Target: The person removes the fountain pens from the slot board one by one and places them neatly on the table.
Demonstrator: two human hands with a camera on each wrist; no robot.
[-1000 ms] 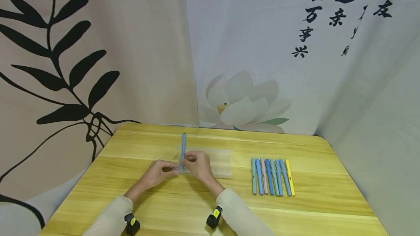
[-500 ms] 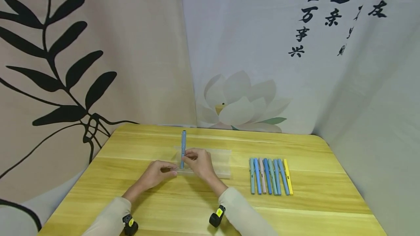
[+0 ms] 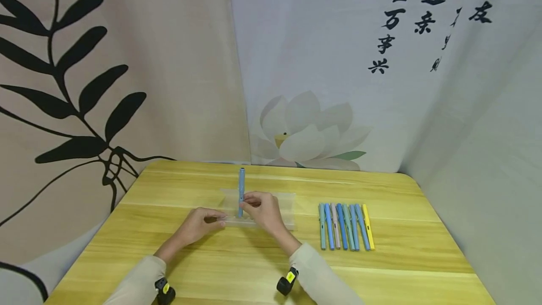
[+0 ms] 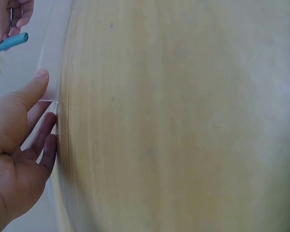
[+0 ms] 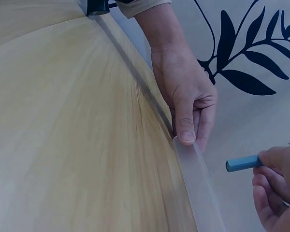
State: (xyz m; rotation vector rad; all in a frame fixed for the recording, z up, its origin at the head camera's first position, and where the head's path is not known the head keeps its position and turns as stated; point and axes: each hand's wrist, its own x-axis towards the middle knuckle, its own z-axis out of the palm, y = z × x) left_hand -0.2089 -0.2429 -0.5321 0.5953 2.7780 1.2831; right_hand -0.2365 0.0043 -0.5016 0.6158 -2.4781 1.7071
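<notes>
A translucent plastic stand (image 3: 288,208) with a raised back sheet lies at the middle of the table. My left hand (image 3: 199,225) pinches its front left end between thumb and fingers; the left wrist view shows the thumb on top of the strip (image 4: 52,58). In my right hand (image 3: 264,211) a blue pen (image 3: 242,185) is held upright over the stand's left part, pinched by thumb and fingertips. The right wrist view shows the pen's lower end (image 5: 237,164) free, apart from the stand's front strip (image 5: 195,183).
Right of the stand, several capped pens (image 3: 345,227) in green, blue, greyish pink and yellow lie side by side on the wooden table (image 3: 406,258). A printed curtain (image 3: 190,60) hangs behind the table's back edge. Each wrist wears a black camera (image 3: 288,282).
My right hand has shifted the upright pen a little to the right along the stand. The left hand keeps its hold on the left end. The head view has turned slightly right.
</notes>
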